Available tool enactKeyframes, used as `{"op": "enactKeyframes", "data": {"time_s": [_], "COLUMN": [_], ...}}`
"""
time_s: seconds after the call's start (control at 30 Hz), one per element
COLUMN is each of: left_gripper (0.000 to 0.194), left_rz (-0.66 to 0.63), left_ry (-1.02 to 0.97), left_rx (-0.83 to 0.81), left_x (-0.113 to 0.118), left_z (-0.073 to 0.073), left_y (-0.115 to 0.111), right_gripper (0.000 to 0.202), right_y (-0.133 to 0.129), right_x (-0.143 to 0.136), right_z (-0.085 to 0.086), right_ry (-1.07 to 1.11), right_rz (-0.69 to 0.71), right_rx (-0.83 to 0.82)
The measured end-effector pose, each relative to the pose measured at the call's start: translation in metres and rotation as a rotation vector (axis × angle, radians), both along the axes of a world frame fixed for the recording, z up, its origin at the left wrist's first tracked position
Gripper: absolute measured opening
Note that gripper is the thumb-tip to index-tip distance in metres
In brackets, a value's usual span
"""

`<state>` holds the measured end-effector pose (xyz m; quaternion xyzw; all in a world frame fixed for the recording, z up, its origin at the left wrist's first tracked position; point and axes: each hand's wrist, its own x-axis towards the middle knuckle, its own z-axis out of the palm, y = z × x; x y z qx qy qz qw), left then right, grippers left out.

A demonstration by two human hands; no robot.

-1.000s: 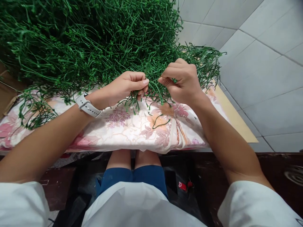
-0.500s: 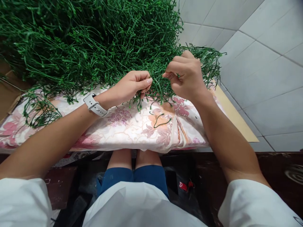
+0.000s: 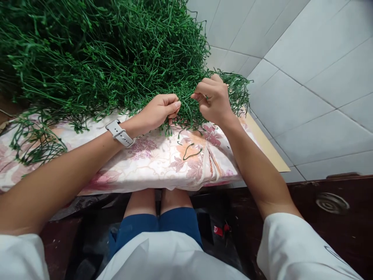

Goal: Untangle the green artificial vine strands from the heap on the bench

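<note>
A big heap of thin green branching stems [image 3: 116, 58] covers the back of a table with a pink and white floral cloth [image 3: 145, 167]. My left hand [image 3: 164, 110], with a white watch on its wrist, is closed at the heap's front edge, thumb pressed on the curled fingers. To its right and slightly higher, my right hand [image 3: 212, 99] is closed in a pinch over the stems. The two hands are a small gap apart. Whatever lies between the fingers of either hand is too small to make out. One loose stem [image 3: 192, 153] lies on the cloth in front.
A smaller clump of stems [image 3: 37, 140] lies at the left of the cloth. Behind my right hand, more stems [image 3: 237, 91] reach toward the tiled wall [image 3: 314, 77]. A tan board [image 3: 271, 151] sticks out at the table's right side.
The camera view has shifted, so the heap, table and both hands sit further left. Both hands stay closed, and the gap between them looks slightly narrower.
</note>
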<state>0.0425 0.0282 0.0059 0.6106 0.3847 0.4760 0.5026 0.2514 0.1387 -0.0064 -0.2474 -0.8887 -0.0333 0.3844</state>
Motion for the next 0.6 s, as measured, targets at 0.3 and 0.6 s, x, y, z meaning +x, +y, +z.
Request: {"op": "enactKeyframes", "data": {"time_s": [0.3,0.6], "left_gripper": [0.041,0.039], "left_rz": [0.007,0.123], "left_ry": [-0.275,-0.215], "left_rx": [-0.274,-0.192], "left_x": [0.009,-0.005], "left_z": [-0.003,-0.010], "left_y": [-0.012,-0.007], "right_gripper": [0.049,0.064], "right_y": [0.038,0.061], "right_x": [0.028,0.093], "right_z": [-0.006,-0.005], "right_ry": [0.237,0.476], "right_rz": [-0.158,-0.440], "right_rx": [0.051,0.026]}}
